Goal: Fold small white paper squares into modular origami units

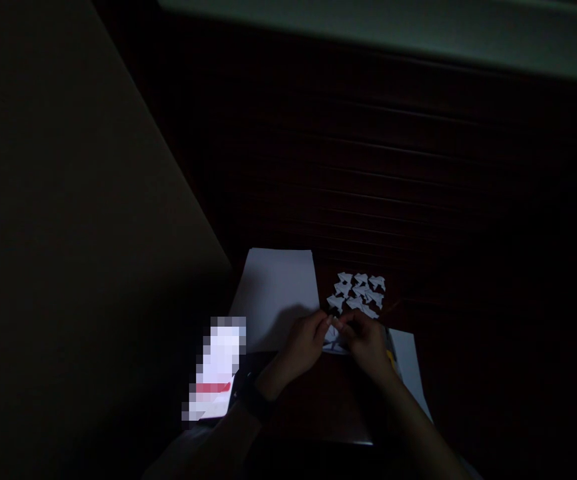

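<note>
My left hand (307, 341) and my right hand (368, 341) meet over the table, thumbs and fingers pinched together almost tip to tip. Between and just below the fingertips is a white folded paper (334, 341), with creases or shadow lines across it. Dim light and my fingers hide part of its shape. Right beyond my hands, several small white folded paper figures (360, 292) lie in close rows. A dark band circles my left wrist.
A stack of white paper (278, 290) lies to the left on the dark wooden table (326, 407). Nearer stands a bright blurred-out screen (218, 370). Another white sheet (411, 363) and something yellow lie right, partly behind my right arm. Dark slatted panelling (348, 173) rises behind.
</note>
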Demonstrator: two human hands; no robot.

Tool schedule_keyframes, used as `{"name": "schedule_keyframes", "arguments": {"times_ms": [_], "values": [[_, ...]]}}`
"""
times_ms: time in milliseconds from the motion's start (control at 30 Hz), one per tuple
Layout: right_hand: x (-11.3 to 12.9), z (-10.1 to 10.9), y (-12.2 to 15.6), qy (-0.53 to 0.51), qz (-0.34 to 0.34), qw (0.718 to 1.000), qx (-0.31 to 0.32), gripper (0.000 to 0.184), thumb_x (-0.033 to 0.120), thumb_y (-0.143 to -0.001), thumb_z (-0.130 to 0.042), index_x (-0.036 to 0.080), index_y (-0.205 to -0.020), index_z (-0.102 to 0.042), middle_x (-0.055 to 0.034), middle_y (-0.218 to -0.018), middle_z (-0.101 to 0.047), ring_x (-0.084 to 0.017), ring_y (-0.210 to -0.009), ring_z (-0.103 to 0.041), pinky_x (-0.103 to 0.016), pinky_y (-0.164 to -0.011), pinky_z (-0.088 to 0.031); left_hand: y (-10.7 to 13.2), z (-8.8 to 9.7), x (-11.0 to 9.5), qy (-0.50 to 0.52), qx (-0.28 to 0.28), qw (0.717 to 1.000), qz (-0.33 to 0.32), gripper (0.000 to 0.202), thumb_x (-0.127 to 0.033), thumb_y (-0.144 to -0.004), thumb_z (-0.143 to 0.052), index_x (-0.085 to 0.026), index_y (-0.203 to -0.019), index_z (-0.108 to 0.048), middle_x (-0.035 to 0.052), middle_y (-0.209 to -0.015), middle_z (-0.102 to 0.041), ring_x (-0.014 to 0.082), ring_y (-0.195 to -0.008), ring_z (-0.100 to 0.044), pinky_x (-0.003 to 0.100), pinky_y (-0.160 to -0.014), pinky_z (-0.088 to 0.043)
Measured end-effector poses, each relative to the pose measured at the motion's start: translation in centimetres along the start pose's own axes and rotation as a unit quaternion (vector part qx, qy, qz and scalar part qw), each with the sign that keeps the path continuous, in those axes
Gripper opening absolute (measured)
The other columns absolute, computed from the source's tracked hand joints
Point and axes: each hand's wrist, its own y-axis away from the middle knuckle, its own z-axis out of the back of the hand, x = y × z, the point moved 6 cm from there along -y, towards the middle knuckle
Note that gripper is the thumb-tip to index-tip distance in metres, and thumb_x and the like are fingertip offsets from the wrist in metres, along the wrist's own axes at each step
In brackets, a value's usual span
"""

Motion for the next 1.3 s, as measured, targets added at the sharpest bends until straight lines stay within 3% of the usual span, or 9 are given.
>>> {"name": "schedule_keyframes", "arguments": {"times_ms": [533, 767, 1067, 1300], "values": [[0.1, -0.4, 0.0, 0.024, 0.034, 0.997, -0.062, 0.012, 0.027, -0.079, -0.056, 0.019, -0.071, -0.056, 0.0004, -0.065, -0.060, -0.015, -0.059, -0.054, -0.025, -0.056, -0.039, -0.2, 0.3, 0.2, 0.021, -0.022, 1.000, 0.006, 0.029, -0.029, -0.089, -0.035, -0.016, -0.078, -0.059, 0.0008, -0.068, -0.059, 0.0125, -0.061, -0.052, 0.023, -0.058, -0.036], [0.0, -0.2, -0.1, 0.007, 0.019, 0.998, -0.056, 0.010, 0.027, -0.077, -0.058, 0.019, -0.071, -0.059, -0.0003, -0.065, -0.062, -0.016, -0.063, -0.057, -0.025, -0.059, -0.041, -0.2, 0.2, 0.4, 0.105, 0.043, 0.993, 0.017, 0.012, -0.024, -0.075, -0.056, -0.015, -0.079, -0.061, 0.0007, -0.076, -0.062, 0.0132, -0.069, -0.055, 0.020, -0.058, -0.038], [-1.1, -0.6, 0.1, -0.036, -0.021, 0.999, -0.017, 0.008, 0.024, -0.073, -0.060, 0.018, -0.068, -0.060, -0.0009, -0.063, -0.062, -0.016, -0.059, -0.057, -0.025, -0.055, -0.042, -0.1, -1.0, 2.9, 0.192, 0.117, 0.965, 0.133, 0.018, -0.027, -0.062, -0.068, -0.010, -0.066, -0.066, 0.0021, -0.062, -0.062, 0.0123, -0.056, -0.053, 0.021, -0.049, -0.034], [-0.8, -0.5, 0.1, -0.082, -0.025, 0.996, 0.009, 0.006, 0.022, -0.073, -0.059, 0.017, -0.070, -0.061, -0.0018, -0.065, -0.064, -0.016, -0.061, -0.058, -0.025, -0.057, -0.044, 0.0, -0.7, 2.8, 0.212, 0.109, 0.958, 0.161, 0.019, -0.030, -0.061, -0.069, -0.011, -0.060, -0.064, -0.0012, -0.055, -0.056, 0.0090, -0.050, -0.047, 0.020, -0.046, -0.029]]}}
